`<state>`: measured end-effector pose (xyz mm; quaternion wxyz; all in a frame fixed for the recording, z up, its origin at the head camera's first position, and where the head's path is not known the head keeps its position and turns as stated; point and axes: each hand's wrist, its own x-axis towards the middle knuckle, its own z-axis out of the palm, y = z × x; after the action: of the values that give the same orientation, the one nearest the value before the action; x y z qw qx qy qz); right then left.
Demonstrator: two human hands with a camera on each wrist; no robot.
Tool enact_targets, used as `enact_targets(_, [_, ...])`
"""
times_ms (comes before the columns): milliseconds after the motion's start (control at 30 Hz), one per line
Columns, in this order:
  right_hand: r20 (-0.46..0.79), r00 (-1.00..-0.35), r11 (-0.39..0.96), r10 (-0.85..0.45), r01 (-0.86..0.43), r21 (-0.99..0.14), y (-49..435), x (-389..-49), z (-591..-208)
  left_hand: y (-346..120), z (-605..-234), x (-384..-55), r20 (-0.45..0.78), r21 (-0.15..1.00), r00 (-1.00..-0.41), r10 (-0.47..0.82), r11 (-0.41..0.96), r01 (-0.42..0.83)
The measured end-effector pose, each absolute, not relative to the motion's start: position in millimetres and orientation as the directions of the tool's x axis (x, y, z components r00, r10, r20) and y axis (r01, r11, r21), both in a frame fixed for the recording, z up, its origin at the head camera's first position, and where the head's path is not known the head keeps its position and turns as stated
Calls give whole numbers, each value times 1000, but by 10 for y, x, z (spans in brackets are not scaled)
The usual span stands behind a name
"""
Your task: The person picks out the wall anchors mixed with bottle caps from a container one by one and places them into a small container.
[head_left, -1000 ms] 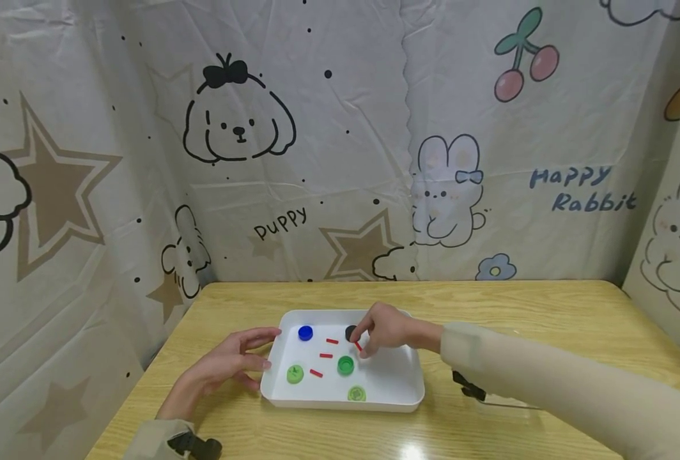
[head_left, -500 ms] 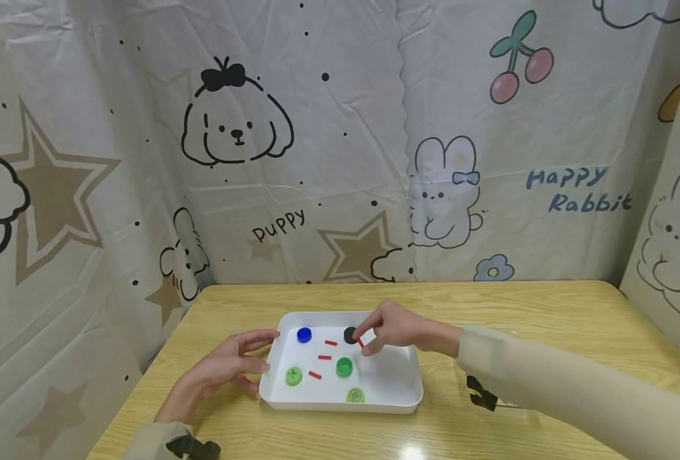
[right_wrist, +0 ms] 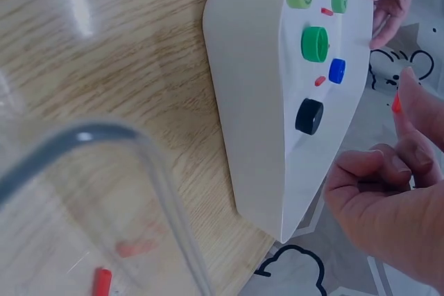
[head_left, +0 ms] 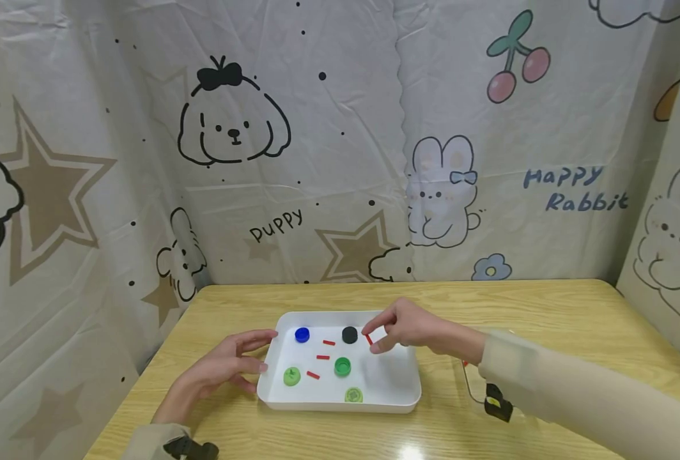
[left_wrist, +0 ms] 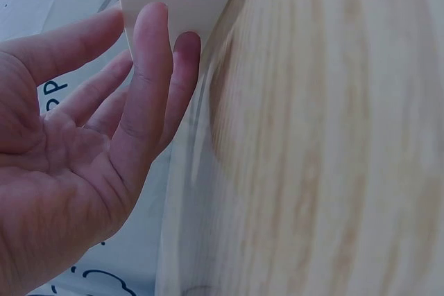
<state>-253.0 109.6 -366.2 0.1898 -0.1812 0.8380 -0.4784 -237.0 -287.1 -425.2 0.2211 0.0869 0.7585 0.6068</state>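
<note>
A white tray (head_left: 388, 377) lies on the table. My left hand (head_left: 227, 361) rests its fingertips on the tray's left end, fingers loosely bent and not wrapped round it; the left wrist view shows them at the tray's wall. Over the tray's right back part, my right hand (head_left: 411, 326) pinches a short red stick (head_left: 369, 339) between thumb and index finger. Inside the tray are a blue cap (head_left: 302, 335), a black cap (head_left: 349, 335), a green cap (head_left: 342, 366), two light green caps, one of them (head_left: 291, 376) at left, and three red sticks, one (head_left: 313, 375) nearest the front.
To the right of the tray stands a clear box (right_wrist: 90, 133), partly hidden by my right sleeve in the head view. Red sticks (right_wrist: 103, 282) show in it. A patterned cloth (head_left: 340, 160) hangs behind the wooden table (head_left: 328, 437).
My right hand has moved right and slightly up, away from the black cap, with the red stick still pinched. The left hand stays at the tray's end.
</note>
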Motion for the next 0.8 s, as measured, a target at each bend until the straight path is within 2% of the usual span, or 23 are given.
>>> enact_targets(800, [-122,-902,436,-413,-78,-897,1592,-2418,-3589,-2883,-4245,-2351,-225,961,-882,414,242,-132])
